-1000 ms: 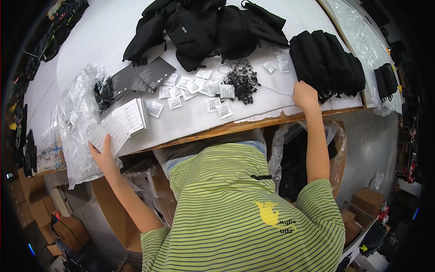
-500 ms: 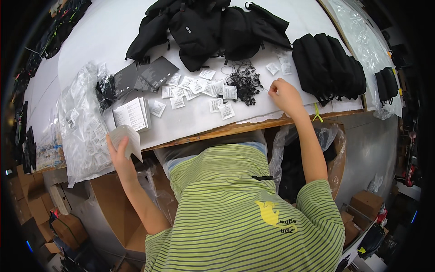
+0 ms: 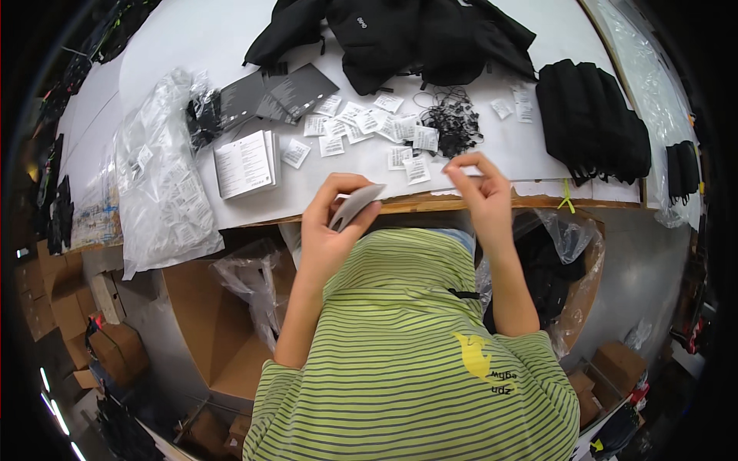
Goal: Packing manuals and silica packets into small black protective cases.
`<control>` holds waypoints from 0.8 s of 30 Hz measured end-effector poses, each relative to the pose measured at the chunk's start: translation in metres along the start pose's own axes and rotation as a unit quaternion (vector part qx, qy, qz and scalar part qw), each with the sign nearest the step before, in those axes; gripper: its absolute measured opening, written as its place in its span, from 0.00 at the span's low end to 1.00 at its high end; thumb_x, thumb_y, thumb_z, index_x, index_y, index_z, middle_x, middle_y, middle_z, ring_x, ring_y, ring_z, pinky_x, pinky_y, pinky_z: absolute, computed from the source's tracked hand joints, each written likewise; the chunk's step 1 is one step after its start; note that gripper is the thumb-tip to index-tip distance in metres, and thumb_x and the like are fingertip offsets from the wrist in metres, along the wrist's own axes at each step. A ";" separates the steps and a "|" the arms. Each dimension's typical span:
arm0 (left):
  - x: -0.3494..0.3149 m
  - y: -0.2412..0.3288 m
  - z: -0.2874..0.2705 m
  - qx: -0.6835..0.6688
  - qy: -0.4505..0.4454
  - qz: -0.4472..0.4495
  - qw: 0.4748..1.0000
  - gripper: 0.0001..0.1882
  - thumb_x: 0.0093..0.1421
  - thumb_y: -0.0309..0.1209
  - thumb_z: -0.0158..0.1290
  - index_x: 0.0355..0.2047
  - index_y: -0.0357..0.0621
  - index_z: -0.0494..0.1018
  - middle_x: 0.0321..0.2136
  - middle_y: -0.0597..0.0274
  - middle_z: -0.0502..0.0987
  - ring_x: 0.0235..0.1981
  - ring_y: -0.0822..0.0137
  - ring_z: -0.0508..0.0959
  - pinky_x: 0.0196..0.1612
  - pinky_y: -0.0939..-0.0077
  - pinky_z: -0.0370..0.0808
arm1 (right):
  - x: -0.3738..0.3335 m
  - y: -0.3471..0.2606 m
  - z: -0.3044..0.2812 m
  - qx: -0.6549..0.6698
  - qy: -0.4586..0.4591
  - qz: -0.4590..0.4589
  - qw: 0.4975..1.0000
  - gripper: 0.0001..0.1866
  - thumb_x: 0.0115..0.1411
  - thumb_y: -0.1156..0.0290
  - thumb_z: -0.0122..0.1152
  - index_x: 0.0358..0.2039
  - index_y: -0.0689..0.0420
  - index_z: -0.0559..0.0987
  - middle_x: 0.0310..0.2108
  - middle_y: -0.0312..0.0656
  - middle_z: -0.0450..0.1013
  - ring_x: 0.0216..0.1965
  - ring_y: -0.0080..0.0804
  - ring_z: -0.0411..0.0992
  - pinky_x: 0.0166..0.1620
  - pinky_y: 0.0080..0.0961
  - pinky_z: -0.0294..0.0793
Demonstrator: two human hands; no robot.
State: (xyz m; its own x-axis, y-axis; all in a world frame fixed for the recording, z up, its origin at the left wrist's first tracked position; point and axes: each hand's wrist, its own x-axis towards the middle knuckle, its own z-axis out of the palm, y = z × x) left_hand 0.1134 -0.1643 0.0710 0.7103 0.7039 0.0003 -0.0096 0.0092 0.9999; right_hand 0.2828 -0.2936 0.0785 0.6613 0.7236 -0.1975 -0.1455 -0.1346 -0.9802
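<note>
The left hand (image 3: 323,230) pinches one bent card (image 3: 360,201) near frame centre; no cord is visibly attached. Right hand (image 3: 488,196), right of centre: fingertips close together, contents cannot be told. Unused: card stack (image 3: 244,165), centre left; black cord heap (image 3: 452,127), upper right.
</note>
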 end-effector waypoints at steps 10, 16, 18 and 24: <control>-0.010 -0.001 0.009 0.118 0.069 0.056 0.989 0.06 0.51 0.21 0.60 0.29 0.36 0.74 0.26 0.62 0.72 0.26 0.71 0.72 0.30 0.81 0.68 | -0.020 0.005 0.042 -0.067 -0.053 -0.094 0.992 0.03 0.57 0.75 0.58 0.30 0.60 0.74 0.13 0.27 0.54 0.17 0.12 0.49 0.21 0.15 0.47; -0.015 0.002 0.012 0.140 0.072 0.062 0.985 0.05 0.52 0.19 0.59 0.28 0.33 0.72 0.27 0.65 0.71 0.26 0.78 0.69 0.29 0.86 0.65 | -0.021 0.001 0.046 -0.159 -0.049 -0.153 0.974 0.03 0.55 0.74 0.60 0.29 0.59 0.75 0.12 0.31 0.59 0.13 0.14 0.52 0.18 0.17 0.51; -0.013 0.006 0.015 0.153 0.073 0.077 0.982 0.06 0.52 0.19 0.59 0.28 0.34 0.73 0.26 0.65 0.71 0.25 0.77 0.69 0.29 0.86 0.66 | -0.020 0.002 0.047 -0.170 -0.045 -0.164 0.971 0.04 0.55 0.74 0.61 0.30 0.59 0.75 0.12 0.32 0.62 0.13 0.15 0.54 0.18 0.17 0.54; -0.014 0.007 0.010 0.207 0.057 0.130 0.968 0.07 0.51 0.20 0.60 0.31 0.35 0.76 0.26 0.63 0.73 0.25 0.76 0.71 0.27 0.84 0.66 | -0.018 0.002 0.045 -0.204 -0.037 -0.173 0.963 0.04 0.55 0.74 0.62 0.31 0.58 0.76 0.13 0.33 0.65 0.14 0.14 0.56 0.19 0.16 0.55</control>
State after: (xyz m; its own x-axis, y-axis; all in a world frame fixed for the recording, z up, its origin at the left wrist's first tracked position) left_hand 0.1108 -0.1811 0.0782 0.6391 0.7184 0.2746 0.1225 -0.4476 0.8858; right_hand 0.2378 -0.2766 0.0808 0.5618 0.8171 0.1293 0.3857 -0.1205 -0.9147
